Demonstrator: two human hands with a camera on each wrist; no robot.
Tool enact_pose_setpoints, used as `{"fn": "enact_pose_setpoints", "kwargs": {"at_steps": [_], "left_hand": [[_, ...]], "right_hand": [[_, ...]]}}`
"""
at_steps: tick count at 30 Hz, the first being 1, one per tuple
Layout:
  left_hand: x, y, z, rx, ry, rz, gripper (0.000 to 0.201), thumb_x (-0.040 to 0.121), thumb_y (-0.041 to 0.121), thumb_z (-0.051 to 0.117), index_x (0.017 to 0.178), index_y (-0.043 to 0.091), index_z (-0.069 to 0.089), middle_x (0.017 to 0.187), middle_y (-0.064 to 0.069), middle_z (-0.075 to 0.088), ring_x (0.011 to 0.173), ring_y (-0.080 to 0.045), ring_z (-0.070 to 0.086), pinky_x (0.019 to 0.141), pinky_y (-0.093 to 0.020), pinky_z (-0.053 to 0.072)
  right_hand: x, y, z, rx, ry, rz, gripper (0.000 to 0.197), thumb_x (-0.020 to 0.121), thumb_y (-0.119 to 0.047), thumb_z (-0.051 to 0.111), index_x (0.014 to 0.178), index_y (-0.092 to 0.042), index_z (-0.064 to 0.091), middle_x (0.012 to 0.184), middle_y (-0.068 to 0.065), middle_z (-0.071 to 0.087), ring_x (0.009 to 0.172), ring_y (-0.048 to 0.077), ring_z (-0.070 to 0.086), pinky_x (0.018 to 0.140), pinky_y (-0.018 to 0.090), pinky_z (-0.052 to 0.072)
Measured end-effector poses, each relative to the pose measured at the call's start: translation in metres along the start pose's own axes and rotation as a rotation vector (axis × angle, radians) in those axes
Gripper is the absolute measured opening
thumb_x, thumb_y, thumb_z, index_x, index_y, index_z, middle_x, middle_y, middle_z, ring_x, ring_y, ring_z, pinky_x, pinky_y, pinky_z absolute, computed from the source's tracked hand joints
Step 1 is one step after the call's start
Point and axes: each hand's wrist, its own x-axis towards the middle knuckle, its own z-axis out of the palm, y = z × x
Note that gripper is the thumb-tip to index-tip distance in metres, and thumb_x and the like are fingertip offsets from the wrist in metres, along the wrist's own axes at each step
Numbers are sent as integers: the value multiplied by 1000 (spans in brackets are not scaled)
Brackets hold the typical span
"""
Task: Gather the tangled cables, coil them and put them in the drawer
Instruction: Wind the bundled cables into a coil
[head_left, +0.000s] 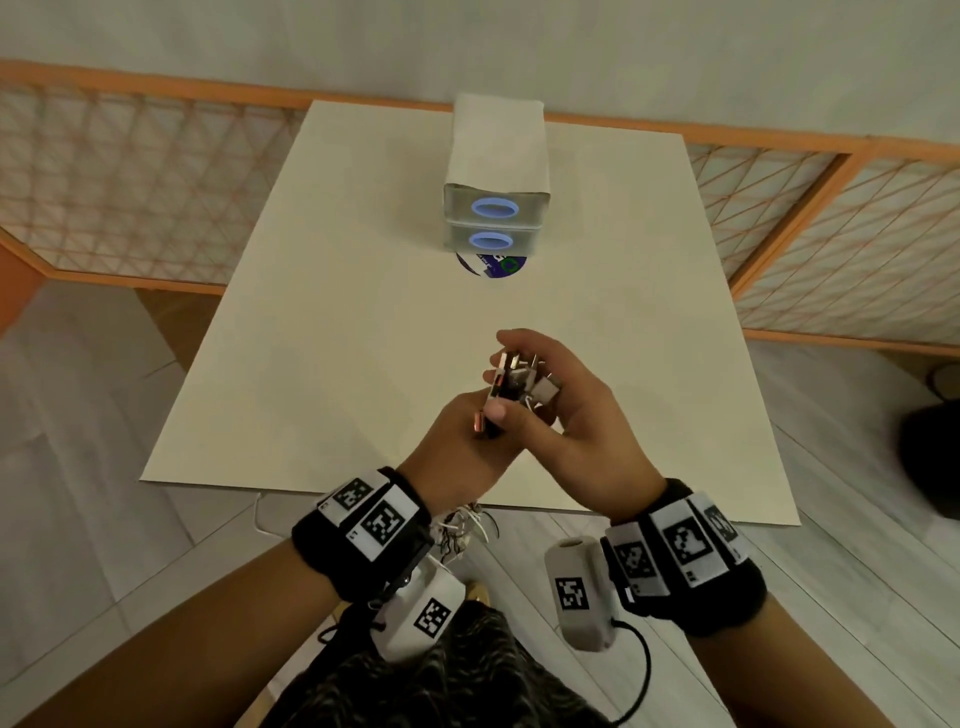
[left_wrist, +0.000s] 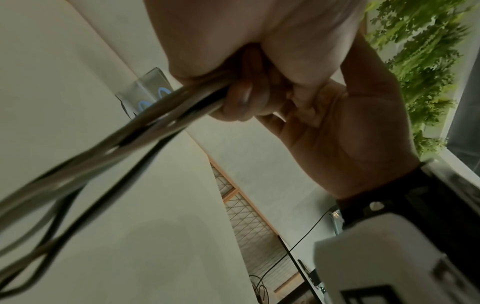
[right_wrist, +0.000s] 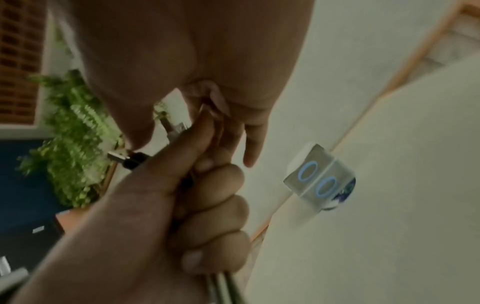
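Pale tabletop (head_left: 322, 322) with both drawers (head_left: 494, 223) closed at its far edge: your left hand (head_left: 462, 441) fists the cables (left_wrist: 109, 148) while your right hand (head_left: 571, 410) curls around their plugs (head_left: 511, 376), aligning ends for coiling.

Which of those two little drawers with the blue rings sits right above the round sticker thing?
The lower drawer. It sits under the upper drawer, and the round printed disc pokes out from beneath it.
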Motion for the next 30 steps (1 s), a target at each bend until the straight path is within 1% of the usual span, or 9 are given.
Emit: {"fn": "enact_pose_setpoints", "kwargs": {"at_steps": [3,7,11,14,19,22,24,26,30], "left_hand": [[3,2,0,-112,-54,-68,24,81,15,52,66,31,61,63,14,57,62,-2,48,62,-21,38],[9,7,3,-507,-11,-208,21,92,-3,40,78,6,53,65,4,62,65,-5,60,60,-15,48],[12,5,6,-435,17,-200,6,79,8,54,75,8,49,68,-5,54,66,-9,52,61,-20,40],[9,7,5,-336,35,-143,32,84,-19,48,71,10,52,49,11,59,48,5,53,52,-6,37],[13,5,6,-237,19,-140,41,85,-23,39,70,15,39,46,13,52,44,4,46,47,-5,33],[11,6,7,-243,-74,-230,41,91,-13,37,70,22,34,67,9,40,61,-1,40,54,-9,36],[10,8,5,-240,22,-326,48,89,-10,49,73,32,31,77,16,37,66,1,46,61,-1,40],[13,9,2,-263,7,-313,48,89,-9,50,74,35,38,75,17,44,63,11,54,60,1,41],[23,14,7,-244,-74,-222,32,97,0,28,73,15,44,61,0,55,51,7,52,54,-11,41]], "right_hand": [[3,-2,-5,-261,43,-135,59,77,-49,61,126,-19,49,124,-5,56,113,2,52,95,15,40],[10,-3,3,-403,11,-195,65,73,-48,67,128,-15,52,129,0,54,120,10,50,100,19,41],[14,6,12,-372,144,-353,27,89,-23,54,106,-6,67,122,9,60,109,13,59,89,26,50],[15,12,11,-290,190,-249,35,90,-19,44,121,-7,57,125,6,59,108,6,57,91,20,47],[15,18,14,-392,137,-300,31,94,-13,38,113,-2,59,111,10,59,102,13,55,92,17,42],[16,15,14,-493,75,-341,32,94,-28,42,102,-4,63,102,8,59,96,21,52,88,28,42],[20,10,12,-488,34,-311,36,88,-40,52,93,-6,61,96,6,57,91,19,50,83,24,41],[23,8,12,-450,54,-318,26,85,-30,61,85,-4,57,90,6,55,84,18,50,77,23,42],[23,11,17,-405,132,-372,13,90,-8,52,92,-2,62,91,8,60,84,18,56,77,24,46]]}}
